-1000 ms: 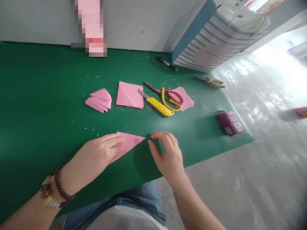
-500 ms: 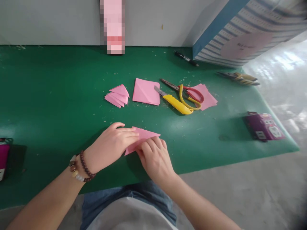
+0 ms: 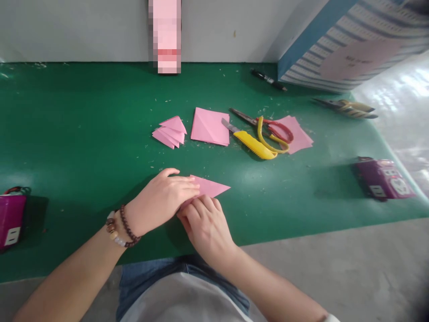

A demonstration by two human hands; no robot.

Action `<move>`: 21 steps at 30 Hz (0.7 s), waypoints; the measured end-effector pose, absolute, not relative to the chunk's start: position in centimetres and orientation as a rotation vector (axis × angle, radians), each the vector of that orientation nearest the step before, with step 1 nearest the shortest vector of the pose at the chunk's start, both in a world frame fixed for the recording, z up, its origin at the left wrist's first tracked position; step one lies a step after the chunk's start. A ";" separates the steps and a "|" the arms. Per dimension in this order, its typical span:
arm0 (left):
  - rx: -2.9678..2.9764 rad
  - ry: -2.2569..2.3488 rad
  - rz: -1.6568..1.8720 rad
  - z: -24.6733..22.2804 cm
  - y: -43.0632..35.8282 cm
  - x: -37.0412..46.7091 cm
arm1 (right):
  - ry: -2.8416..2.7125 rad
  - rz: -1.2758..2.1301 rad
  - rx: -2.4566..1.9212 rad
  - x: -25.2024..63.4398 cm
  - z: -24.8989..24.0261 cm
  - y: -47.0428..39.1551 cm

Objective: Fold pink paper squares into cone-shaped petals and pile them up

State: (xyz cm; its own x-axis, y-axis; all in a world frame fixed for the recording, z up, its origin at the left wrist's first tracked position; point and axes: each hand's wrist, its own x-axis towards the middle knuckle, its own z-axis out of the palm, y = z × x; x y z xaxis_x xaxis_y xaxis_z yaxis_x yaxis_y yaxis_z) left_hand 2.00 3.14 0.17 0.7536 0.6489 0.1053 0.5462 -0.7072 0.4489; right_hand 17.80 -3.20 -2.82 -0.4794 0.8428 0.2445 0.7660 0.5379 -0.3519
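A folded piece of pink paper (image 3: 212, 187) lies on the green table near its front edge, with a pointed corner to the right. My left hand (image 3: 169, 192) rests flat over its left part, fingers stretched out and thumb apart. The fingers of my right hand (image 3: 205, 219) are curled and pinched at the paper's near edge, close under the left fingertips. Both hands cover part of the paper, so its full shape is hidden.
Beyond the hands lie folded pink pieces (image 3: 170, 132), a pink square stack (image 3: 209, 127), a yellow-handled knife (image 3: 254, 144), scissors (image 3: 244, 117) and more pink paper (image 3: 300, 134). Farther out are a pen (image 3: 268, 79), pliers (image 3: 348, 108), a striped box (image 3: 342, 58) and purple boxes (image 3: 385, 178) (image 3: 12, 219).
My right hand has slid left along the paper's near edge, toward the left fingertips. More of the paper's right point shows. The whole view has shifted slightly.
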 end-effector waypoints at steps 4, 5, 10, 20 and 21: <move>2.556 0.903 0.345 0.2 3.1 1.9 | -2.357 0.348 -1.226 17.7 -2.5 -3.4; 2.554 0.910 0.345 0.2 3.0 1.9 | -2.330 0.415 -1.193 18.2 -2.2 -3.2; 2.584 0.878 0.366 0.1 3.2 1.8 | -2.122 0.278 -1.409 23.7 -1.2 -0.7; 2.574 0.897 0.441 0.0 4.0 1.7 | -2.081 0.265 -1.545 25.7 -2.7 -0.7; 2.559 0.960 0.475 0.1 3.9 1.8 | -2.057 0.273 -1.538 25.5 -2.6 -0.8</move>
State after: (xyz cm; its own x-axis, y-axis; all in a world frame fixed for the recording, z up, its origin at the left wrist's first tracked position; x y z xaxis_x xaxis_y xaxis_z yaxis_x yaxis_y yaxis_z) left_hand 1.81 3.91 0.07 0.7120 0.6785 0.1809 0.5557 -0.7019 0.4456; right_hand 25.46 -0.84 -2.61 -0.1925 0.9324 0.3060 0.8202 0.3241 -0.4714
